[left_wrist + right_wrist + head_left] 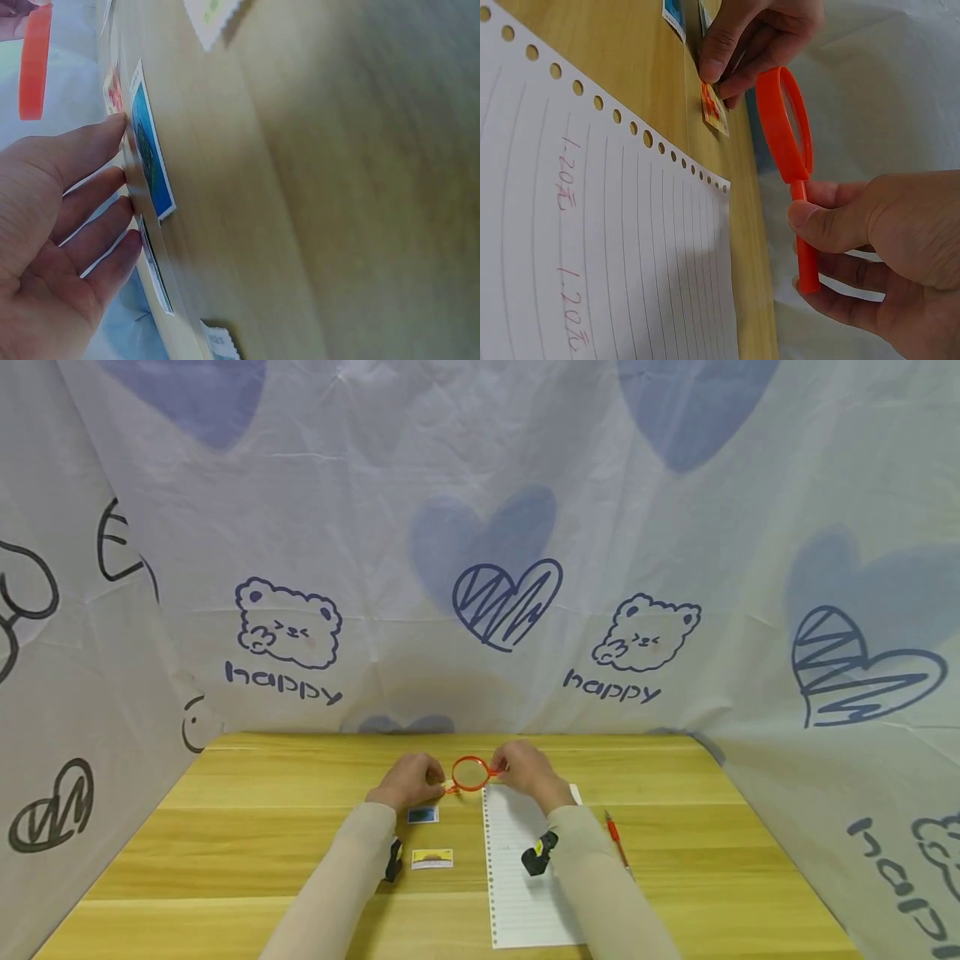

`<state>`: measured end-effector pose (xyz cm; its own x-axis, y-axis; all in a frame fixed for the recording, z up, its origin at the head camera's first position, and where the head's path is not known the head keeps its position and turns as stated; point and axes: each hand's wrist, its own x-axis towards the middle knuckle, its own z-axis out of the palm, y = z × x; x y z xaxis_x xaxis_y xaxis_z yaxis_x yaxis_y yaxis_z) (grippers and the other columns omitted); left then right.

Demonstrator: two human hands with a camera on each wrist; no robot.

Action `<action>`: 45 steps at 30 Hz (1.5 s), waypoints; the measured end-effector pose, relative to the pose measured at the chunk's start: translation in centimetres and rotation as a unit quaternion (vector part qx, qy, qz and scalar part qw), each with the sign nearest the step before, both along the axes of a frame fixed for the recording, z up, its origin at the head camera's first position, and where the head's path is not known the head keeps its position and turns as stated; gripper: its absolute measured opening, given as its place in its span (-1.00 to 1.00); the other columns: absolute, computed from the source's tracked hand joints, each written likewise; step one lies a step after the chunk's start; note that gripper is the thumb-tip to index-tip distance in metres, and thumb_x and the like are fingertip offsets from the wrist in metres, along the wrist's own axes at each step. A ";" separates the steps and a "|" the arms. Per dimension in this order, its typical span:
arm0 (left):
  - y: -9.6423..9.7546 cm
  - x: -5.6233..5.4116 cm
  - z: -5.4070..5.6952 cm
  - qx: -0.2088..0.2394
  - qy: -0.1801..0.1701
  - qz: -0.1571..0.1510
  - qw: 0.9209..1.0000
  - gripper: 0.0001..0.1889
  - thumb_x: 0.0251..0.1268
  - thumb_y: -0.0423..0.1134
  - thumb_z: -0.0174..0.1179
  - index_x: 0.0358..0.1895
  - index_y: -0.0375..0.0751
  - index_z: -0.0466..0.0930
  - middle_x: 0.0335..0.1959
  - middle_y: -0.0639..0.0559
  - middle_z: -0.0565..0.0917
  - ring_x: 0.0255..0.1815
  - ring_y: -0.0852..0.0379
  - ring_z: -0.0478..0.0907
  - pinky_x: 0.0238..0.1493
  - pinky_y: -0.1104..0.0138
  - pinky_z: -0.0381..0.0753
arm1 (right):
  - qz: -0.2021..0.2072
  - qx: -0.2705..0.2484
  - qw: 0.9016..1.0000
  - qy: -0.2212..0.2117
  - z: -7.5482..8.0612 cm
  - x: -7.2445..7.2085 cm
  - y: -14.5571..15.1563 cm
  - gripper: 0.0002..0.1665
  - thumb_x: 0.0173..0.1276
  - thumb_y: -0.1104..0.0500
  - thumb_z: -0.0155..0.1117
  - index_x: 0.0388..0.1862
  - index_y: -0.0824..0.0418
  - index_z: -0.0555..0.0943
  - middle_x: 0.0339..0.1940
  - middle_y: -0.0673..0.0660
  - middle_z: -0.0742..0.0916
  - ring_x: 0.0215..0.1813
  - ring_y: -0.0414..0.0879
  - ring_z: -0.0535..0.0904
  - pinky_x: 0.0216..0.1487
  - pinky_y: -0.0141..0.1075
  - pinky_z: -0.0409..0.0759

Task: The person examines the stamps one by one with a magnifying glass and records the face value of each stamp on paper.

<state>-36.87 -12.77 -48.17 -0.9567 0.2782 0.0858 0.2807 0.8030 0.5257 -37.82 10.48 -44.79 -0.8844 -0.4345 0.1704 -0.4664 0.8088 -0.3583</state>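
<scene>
Over the far part of the table, my right hand [528, 772] holds a red magnifying glass [774, 127] by its handle, thumb on one side and fingers on the other. The lens is raised and tilted, close beside my left hand [408, 781]. Thumb and finger of the left hand pinch a small yellow-and-red stamp [714, 112] at its edge, low over the wood. A blue stamp [423, 814] lies just nearer to me. Below that is a yellow stamp [432, 858]. The left wrist view shows the blue stamp large, right beside the fingertips.
A lined loose-leaf sheet [517, 893] with punched holes and red handwriting lies under the right forearm. To its right is a red pen [613, 831]. Other stamps, one pale green-printed [212, 19], lie around the left hand. A printed cloth [450, 527] hangs behind the table.
</scene>
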 end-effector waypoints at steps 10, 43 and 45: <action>-0.1 -0.1 0.0 0.001 -0.009 0.003 1.000 -0.84 0.26 -0.27 0.46 -0.13 -0.20 0.79 -0.13 -0.05 0.80 -0.10 0.03 0.70 0.07 0.08 0.75 | 0.008 0.000 1.000 0.017 -0.5 0.0 -0.6 -0.81 0.16 0.46 0.45 -0.30 0.22 0.80 -0.26 0.12 0.84 -0.15 0.00 0.74 -0.01 -0.11 0.75; -0.1 -0.1 0.1 -0.003 -0.011 0.004 1.000 -0.84 0.25 -0.27 0.46 -0.14 -0.18 0.80 -0.16 -0.04 0.80 -0.13 0.06 0.70 0.04 0.09 0.74 | -0.011 -0.001 1.000 0.000 -1.6 0.2 -0.9 -0.85 0.19 0.43 0.46 -0.35 0.20 0.78 -0.30 0.08 0.81 -0.19 -0.06 0.68 -0.05 -0.11 0.72; -0.1 -0.1 0.2 -0.005 -0.010 0.002 1.000 -0.85 0.25 -0.27 0.46 -0.14 -0.19 0.80 -0.16 -0.05 0.80 -0.12 0.05 0.70 0.04 0.09 0.74 | -0.012 0.000 1.000 0.001 -1.6 0.2 -0.8 -0.85 0.19 0.44 0.45 -0.35 0.20 0.78 -0.30 0.08 0.81 -0.19 -0.05 0.68 -0.04 -0.11 0.73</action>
<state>-36.99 -12.90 -48.02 -0.9595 0.2743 0.0636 0.2661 0.8091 0.5239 -37.64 9.66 -46.40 -0.8945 -0.4126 0.1722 -0.4470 0.8201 -0.3573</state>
